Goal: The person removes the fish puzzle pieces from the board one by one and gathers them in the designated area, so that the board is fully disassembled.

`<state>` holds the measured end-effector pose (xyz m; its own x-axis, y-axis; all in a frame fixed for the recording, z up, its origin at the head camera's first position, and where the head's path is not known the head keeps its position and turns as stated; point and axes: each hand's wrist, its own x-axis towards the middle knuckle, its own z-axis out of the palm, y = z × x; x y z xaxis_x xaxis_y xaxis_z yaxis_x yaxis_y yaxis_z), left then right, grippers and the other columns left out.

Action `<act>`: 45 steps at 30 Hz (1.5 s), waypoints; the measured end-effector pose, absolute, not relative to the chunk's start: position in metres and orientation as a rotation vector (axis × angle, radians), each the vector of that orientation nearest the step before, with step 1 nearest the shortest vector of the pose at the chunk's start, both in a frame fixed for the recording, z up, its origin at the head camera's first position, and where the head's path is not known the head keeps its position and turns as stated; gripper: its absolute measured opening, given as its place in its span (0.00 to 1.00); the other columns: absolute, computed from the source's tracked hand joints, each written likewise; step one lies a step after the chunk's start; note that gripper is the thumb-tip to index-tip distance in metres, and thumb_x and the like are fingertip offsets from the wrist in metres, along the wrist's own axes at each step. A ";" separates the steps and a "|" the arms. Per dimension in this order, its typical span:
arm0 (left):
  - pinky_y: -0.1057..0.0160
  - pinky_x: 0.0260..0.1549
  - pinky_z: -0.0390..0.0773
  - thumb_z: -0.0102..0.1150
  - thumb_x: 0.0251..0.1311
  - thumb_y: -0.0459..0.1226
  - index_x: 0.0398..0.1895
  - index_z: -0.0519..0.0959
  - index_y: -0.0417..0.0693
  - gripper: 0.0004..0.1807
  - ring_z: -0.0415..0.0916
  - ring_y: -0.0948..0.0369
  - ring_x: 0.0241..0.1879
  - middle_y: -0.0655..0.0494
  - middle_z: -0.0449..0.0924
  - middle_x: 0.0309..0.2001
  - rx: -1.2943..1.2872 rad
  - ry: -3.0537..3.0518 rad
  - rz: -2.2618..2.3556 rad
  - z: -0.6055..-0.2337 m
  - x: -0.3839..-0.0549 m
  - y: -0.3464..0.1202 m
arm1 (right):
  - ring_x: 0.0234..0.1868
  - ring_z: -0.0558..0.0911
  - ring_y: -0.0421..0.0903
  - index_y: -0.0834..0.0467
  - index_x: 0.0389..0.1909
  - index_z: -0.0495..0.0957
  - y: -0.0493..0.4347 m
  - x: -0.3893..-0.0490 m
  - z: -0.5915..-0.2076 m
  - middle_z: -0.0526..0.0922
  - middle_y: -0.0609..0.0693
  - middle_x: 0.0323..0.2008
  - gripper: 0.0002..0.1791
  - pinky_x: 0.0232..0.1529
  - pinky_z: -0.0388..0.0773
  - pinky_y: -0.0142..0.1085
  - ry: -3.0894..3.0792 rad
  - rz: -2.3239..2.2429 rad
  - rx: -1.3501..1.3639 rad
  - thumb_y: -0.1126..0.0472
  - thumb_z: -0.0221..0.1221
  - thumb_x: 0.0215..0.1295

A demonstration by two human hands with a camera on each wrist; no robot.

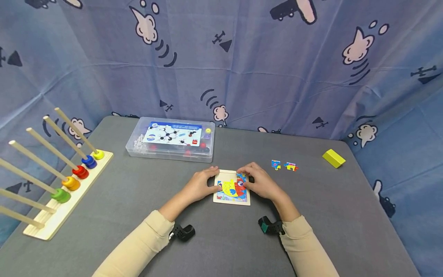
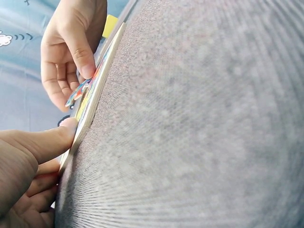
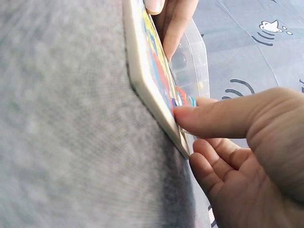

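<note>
Left hand [image 1: 202, 184] is gripping the puzzle board [image 1: 226, 174]; to its right, the right hand [image 1: 262, 182] is pinching a tilted piece [image 2: 77, 93]

Wooden-framed colourful puzzle [image 1: 232, 202] lies flat, one piece [image 2: 77, 93] apparently tilted; two loose pieces [image 1: 291, 166] nearby.

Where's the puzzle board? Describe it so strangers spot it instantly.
At the grey table, find the left hand and right hand. Between them is the small wooden puzzle board. Unlike the clear plastic box beyond, it bears a red and yellow picture.
</note>
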<state>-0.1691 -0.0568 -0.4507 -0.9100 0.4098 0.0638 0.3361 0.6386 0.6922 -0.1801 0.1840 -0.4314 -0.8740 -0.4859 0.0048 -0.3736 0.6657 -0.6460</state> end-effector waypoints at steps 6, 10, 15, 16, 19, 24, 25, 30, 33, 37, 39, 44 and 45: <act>0.52 0.66 0.63 0.69 0.52 0.40 0.60 0.73 0.37 0.32 0.63 0.52 0.68 0.47 0.69 0.65 0.635 2.753 1.137 -0.451 -0.169 -0.057 | 0.43 0.73 0.48 0.57 0.53 0.78 0.183 -0.180 -0.429 0.75 0.53 0.47 0.20 0.45 0.73 0.41 2.718 -0.981 -0.698 0.69 0.62 0.58; 0.52 0.66 0.63 0.69 0.52 0.40 0.61 0.73 0.37 0.33 0.62 0.52 0.68 0.47 0.69 0.65 0.630 2.747 1.143 -0.450 -0.169 -0.056 | 0.42 0.73 0.47 0.58 0.54 0.79 0.182 -0.181 -0.427 0.75 0.54 0.47 0.20 0.42 0.74 0.39 2.726 -0.944 -0.704 0.69 0.62 0.59; 0.52 0.66 0.63 0.69 0.52 0.41 0.61 0.72 0.37 0.33 0.62 0.52 0.68 0.47 0.69 0.65 0.636 2.743 1.141 -0.448 -0.168 -0.056 | 0.41 0.73 0.46 0.59 0.55 0.78 0.186 -0.183 -0.424 0.76 0.54 0.47 0.20 0.41 0.73 0.38 2.745 -0.879 -0.728 0.67 0.61 0.60; 0.51 0.67 0.63 0.69 0.52 0.41 0.61 0.72 0.37 0.33 0.62 0.52 0.68 0.46 0.69 0.65 0.640 2.742 1.141 -0.448 -0.168 -0.056 | 0.42 0.74 0.46 0.59 0.55 0.78 0.188 -0.183 -0.423 0.76 0.54 0.47 0.19 0.42 0.74 0.39 2.752 -0.872 -0.722 0.67 0.61 0.61; 0.51 0.66 0.63 0.69 0.52 0.41 0.61 0.72 0.36 0.33 0.62 0.51 0.68 0.46 0.69 0.65 0.653 2.745 1.143 -0.448 -0.168 -0.056 | 0.44 0.75 0.48 0.60 0.55 0.78 0.196 -0.184 -0.421 0.76 0.54 0.48 0.19 0.44 0.74 0.41 2.778 -0.882 -0.686 0.67 0.61 0.61; 0.51 0.66 0.63 0.69 0.52 0.40 0.61 0.72 0.36 0.33 0.63 0.52 0.68 0.46 0.69 0.65 0.645 2.751 1.150 -0.449 -0.168 -0.057 | 0.46 0.76 0.52 0.61 0.54 0.78 0.217 -0.186 -0.418 0.77 0.56 0.47 0.19 0.49 0.75 0.48 2.840 -0.933 -0.633 0.67 0.61 0.61; 0.51 0.66 0.63 0.69 0.52 0.40 0.61 0.73 0.36 0.33 0.63 0.52 0.68 0.46 0.69 0.65 0.642 2.751 1.153 -0.450 -0.168 -0.057 | 0.47 0.76 0.52 0.62 0.54 0.78 0.223 -0.187 -0.418 0.77 0.56 0.47 0.19 0.50 0.75 0.49 2.854 -0.935 -0.629 0.68 0.61 0.60; 0.51 0.66 0.63 0.69 0.52 0.40 0.61 0.72 0.36 0.33 0.63 0.51 0.68 0.46 0.69 0.65 0.652 2.752 1.143 -0.449 -0.168 -0.057 | 0.48 0.77 0.56 0.64 0.52 0.78 0.252 -0.188 -0.420 0.77 0.61 0.48 0.18 0.51 0.75 0.52 2.914 -0.937 -0.601 0.70 0.61 0.59; 0.50 0.66 0.63 0.69 0.52 0.41 0.61 0.72 0.36 0.33 0.63 0.51 0.67 0.45 0.69 0.65 0.672 2.759 1.127 -0.450 -0.169 -0.058 | 0.49 0.77 0.60 0.65 0.53 0.77 0.270 -0.188 -0.419 0.77 0.63 0.49 0.19 0.50 0.75 0.54 2.944 -0.912 -0.556 0.70 0.60 0.60; 0.50 0.66 0.63 0.69 0.52 0.41 0.60 0.73 0.35 0.33 0.63 0.51 0.67 0.45 0.69 0.64 0.679 2.761 1.138 -0.449 -0.169 -0.058 | 0.50 0.76 0.62 0.65 0.54 0.76 0.294 -0.188 -0.416 0.75 0.64 0.50 0.19 0.49 0.73 0.57 2.965 -0.882 -0.460 0.70 0.59 0.61; 0.50 0.66 0.63 0.69 0.52 0.41 0.60 0.73 0.35 0.33 0.64 0.51 0.67 0.45 0.69 0.65 0.677 2.763 1.141 -0.449 -0.169 -0.058 | 0.50 0.75 0.62 0.65 0.54 0.76 0.305 -0.189 -0.416 0.75 0.64 0.50 0.19 0.48 0.72 0.57 2.972 -0.881 -0.414 0.70 0.58 0.61; 0.51 0.66 0.64 0.69 0.52 0.40 0.60 0.73 0.35 0.32 0.64 0.51 0.67 0.45 0.70 0.64 0.686 2.766 1.138 -0.450 -0.169 -0.058 | 0.49 0.75 0.64 0.66 0.55 0.76 0.331 -0.191 -0.418 0.74 0.66 0.50 0.19 0.47 0.72 0.58 3.005 -0.865 -0.332 0.70 0.59 0.61; 0.51 0.66 0.63 0.69 0.52 0.40 0.60 0.73 0.35 0.32 0.64 0.51 0.67 0.45 0.70 0.64 0.684 2.764 1.137 -0.450 -0.169 -0.058 | 0.49 0.74 0.64 0.65 0.55 0.75 0.336 -0.192 -0.419 0.74 0.67 0.51 0.19 0.48 0.71 0.58 3.006 -0.861 -0.313 0.70 0.58 0.61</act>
